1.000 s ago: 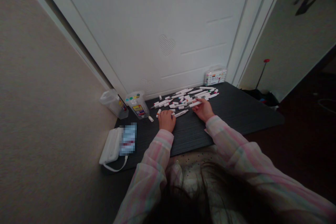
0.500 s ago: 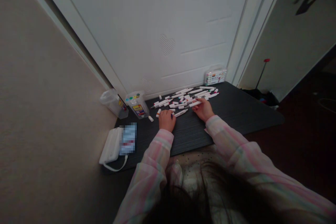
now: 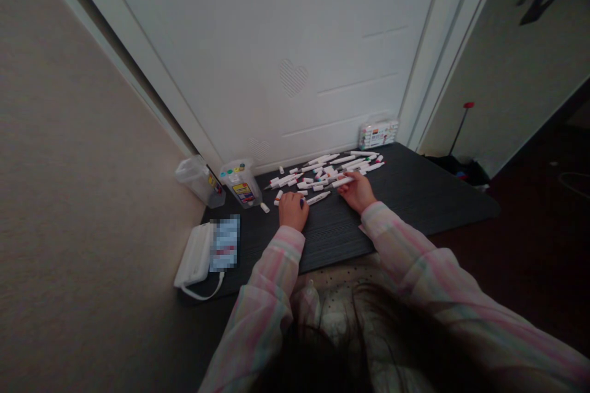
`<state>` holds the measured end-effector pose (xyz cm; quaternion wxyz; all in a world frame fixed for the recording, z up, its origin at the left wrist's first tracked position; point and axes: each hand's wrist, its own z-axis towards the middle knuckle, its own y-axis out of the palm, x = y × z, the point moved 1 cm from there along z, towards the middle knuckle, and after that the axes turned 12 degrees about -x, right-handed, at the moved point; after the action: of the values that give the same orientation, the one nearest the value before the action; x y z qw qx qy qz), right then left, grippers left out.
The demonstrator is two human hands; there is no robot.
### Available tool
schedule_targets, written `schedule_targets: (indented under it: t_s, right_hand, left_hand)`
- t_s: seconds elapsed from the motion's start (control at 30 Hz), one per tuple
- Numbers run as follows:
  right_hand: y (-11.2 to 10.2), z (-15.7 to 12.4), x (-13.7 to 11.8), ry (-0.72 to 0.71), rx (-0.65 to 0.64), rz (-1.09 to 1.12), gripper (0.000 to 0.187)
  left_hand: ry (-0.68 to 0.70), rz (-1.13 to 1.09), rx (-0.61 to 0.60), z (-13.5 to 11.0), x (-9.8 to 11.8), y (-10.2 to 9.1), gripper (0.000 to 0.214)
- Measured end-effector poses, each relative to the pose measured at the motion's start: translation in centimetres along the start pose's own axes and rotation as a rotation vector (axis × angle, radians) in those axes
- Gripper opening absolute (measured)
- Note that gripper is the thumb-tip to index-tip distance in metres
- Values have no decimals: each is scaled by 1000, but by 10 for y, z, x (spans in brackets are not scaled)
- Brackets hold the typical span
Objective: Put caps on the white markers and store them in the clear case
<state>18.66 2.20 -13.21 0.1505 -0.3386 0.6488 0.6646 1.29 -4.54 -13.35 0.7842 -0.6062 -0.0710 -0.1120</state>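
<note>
Fingers curled, my left hand (image 3: 293,211) rests low over the near left part of the marker pile. By its thumb is the dark end of a white marker (image 3: 319,198), which points right and away; the fingers appear closed on that end, though partly hidden. My right hand (image 3: 359,194) pinches another white marker (image 3: 342,182) between thumb and fingers, its dark tip toward the left. Beyond both hands, several white markers (image 3: 343,160) lie spread out, with loose white caps (image 3: 318,188) among them. A cap (image 3: 265,207) lies left of my left hand.
Left on the dark tabletop (image 3: 336,236) stand a clear marker case (image 3: 242,184) and a clear plastic container (image 3: 200,181). A white power bank (image 3: 196,255) lies beside a blurred-out phone (image 3: 225,242). Behind stands a boxed marker set (image 3: 378,134) against the white door (image 3: 258,31).
</note>
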Motion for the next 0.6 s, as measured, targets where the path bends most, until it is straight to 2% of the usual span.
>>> schedule_targets:
  t_s: [0.6]
  right_hand:
    - [-1, 1, 1, -11, -1, -10, 21]
  left_hand:
    - [-4, 5, -26, 0, 0, 0, 18]
